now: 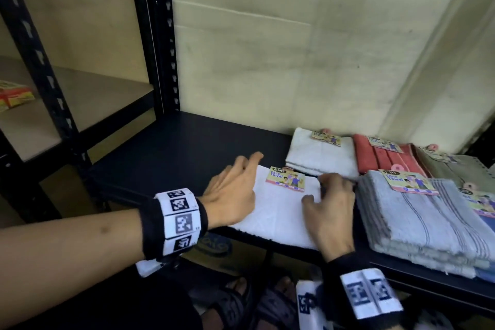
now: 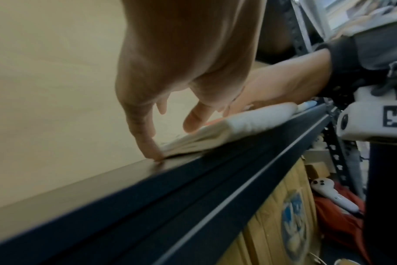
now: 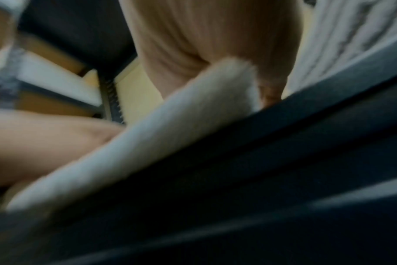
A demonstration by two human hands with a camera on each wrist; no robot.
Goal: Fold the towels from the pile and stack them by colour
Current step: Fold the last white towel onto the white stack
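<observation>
A: Where is the towel in hand?

B: The folded white terry towel [image 1: 284, 211] with a cardboard "Face Towel" tag [image 1: 285, 178] lies flat on the black table [image 1: 187, 147], its near edge at the table's front lip. The left hand [image 1: 230, 195] sits at its left edge, fingers spread and relaxed; in the left wrist view one fingertip [image 2: 155, 156] touches the table right at the towel's corner. The right hand [image 1: 330, 211] rests on the right side, fingers bent down onto the cloth. Neither grip looks clamped on it, though the right wrist view is too blurred to be sure.

A: And around it?

B: Just behind lies another folded white towel [image 1: 321, 155]. Right of that are the red folded towels [image 1: 383, 158], then a pale green one [image 1: 460, 169]. Beside the right hand stands the stack of grey striped towels [image 1: 417, 220], with something blue under it at the frame edge. A black metal shelving rack [image 1: 155, 35] stands on the left.

A: What could go wrong?

B: I judge the next step is lifting it onto the white one behind. If only the top layer is caught, the fold will fall open. Sitting so close to the lip, a pull toward the body could drag it off. The right hand could also nudge the grey stack askew, and the stiff tags may keep the pile from lying level.
</observation>
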